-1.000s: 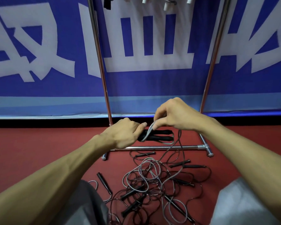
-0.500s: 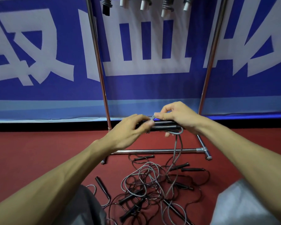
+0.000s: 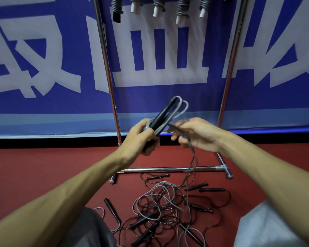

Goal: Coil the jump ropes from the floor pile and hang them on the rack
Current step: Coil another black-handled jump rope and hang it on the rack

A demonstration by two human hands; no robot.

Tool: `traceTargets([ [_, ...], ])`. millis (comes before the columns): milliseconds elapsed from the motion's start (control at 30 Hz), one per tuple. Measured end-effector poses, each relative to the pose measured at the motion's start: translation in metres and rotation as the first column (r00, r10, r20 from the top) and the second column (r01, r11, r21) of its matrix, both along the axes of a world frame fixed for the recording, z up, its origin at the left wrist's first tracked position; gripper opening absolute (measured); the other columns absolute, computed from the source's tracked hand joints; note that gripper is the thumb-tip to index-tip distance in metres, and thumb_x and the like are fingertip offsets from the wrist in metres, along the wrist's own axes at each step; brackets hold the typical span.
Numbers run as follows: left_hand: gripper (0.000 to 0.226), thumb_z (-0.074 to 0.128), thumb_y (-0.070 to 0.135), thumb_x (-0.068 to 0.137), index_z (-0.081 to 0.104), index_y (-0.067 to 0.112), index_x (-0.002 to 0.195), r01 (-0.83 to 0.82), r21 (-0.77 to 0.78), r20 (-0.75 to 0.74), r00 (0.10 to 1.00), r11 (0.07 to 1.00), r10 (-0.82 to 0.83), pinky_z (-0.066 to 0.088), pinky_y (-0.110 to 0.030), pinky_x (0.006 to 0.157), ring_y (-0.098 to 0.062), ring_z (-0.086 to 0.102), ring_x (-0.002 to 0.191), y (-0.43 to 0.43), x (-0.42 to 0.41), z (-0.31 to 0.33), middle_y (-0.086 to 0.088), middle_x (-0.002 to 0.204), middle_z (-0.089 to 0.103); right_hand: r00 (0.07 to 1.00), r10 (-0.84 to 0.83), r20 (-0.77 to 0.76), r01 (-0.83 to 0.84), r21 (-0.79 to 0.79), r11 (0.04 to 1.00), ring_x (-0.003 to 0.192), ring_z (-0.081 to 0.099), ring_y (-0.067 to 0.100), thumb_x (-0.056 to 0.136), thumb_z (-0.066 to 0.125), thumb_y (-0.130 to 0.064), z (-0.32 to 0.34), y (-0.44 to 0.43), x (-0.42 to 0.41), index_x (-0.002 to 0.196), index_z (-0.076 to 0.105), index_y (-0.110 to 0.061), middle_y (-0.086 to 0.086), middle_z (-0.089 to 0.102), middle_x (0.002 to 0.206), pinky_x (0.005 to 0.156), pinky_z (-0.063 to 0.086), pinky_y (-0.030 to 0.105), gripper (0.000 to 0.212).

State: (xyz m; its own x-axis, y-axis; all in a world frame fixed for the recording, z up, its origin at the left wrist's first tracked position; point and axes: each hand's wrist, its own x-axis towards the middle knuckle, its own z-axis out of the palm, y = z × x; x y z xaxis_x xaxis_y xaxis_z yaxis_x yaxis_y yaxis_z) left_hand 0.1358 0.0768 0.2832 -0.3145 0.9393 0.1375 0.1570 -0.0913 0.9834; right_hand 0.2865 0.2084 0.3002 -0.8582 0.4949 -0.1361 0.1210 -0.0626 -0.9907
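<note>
Gripping the black handles and first grey loops of the jump rope (image 3: pixel 165 115), the left hand (image 3: pixel 141 138) is clenched round the bundle, which tilts up toward the rack (image 3: pixel 107 68). Just to its right, the right hand (image 3: pixel 194 134) holds the trailing cord (image 3: pixel 192 157) in curled fingers. That cord drops to the pile (image 3: pixel 166 207) on the red floor (image 3: pixel 43 166), near the rack's base bar. The rope looks light, limp and springy, likely to uncoil, so the stiff handles are the best hold. The banner (image 3: pixel 43 50) behind shows large white characters, cropped. No brand is legible.
</note>
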Motion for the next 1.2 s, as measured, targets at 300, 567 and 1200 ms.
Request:
traceTargets([
  [300, 0.049, 0.046, 0.006, 0.075, 0.043, 0.011, 0.124, -0.239, -0.108, 0.199, 0.946, 0.965, 0.256, 0.029, -0.026, 0.050, -0.017, 0.037, 0.049, 0.001, -0.027, -0.004, -0.016, 0.073, 0.058, 0.793, -0.057, 0.606, -0.495, 0.697, 0.519, 0.064, 0.062, 0.012, 0.091, 0.065, -0.027, -0.019, -0.013, -0.007, 0.077, 0.060, -0.019, 0.000, 0.068, 0.072, 0.060, 0.047, 0.023, 0.016],
  [567, 0.014, 0.056, 0.007, 0.094, 0.047, 0.014, 0.101, -0.261, -0.207, -0.204, 0.954, 0.943, 0.220, 0.034, -0.023, 0.048, -0.011, 0.040, 0.051, 0.003, -0.055, -0.034, -0.008, 0.072, 0.052, 0.862, 0.062, 0.503, -0.503, 0.832, 0.235, 0.067, 0.047, 0.006, 0.094, 0.060, -0.025, -0.002, -0.039, -0.012, 0.102, 0.060, -0.018, -0.013, 0.050, 0.073, 0.067, 0.038, 0.026, 0.011],
  [1200, 0.028, 0.077, 0.021, 0.071, 0.058, 0.015, 0.090, 0.164, -0.501, -0.460, 0.782, 0.850, -0.422, 0.043, -0.029, 0.063, -0.011, 0.051, 0.063, -0.007, -0.009, -0.019, 0.004, 0.072, 0.060, 0.927, -0.351, 0.133, 0.066, 0.862, 0.502, 0.060, 0.053, 0.009, 0.059, 0.081, -0.061, -0.004, 0.000, -0.004, 0.066, 0.067, -0.018, -0.004, 0.061, 0.058, 0.058, 0.045, 0.030, 0.046],
])
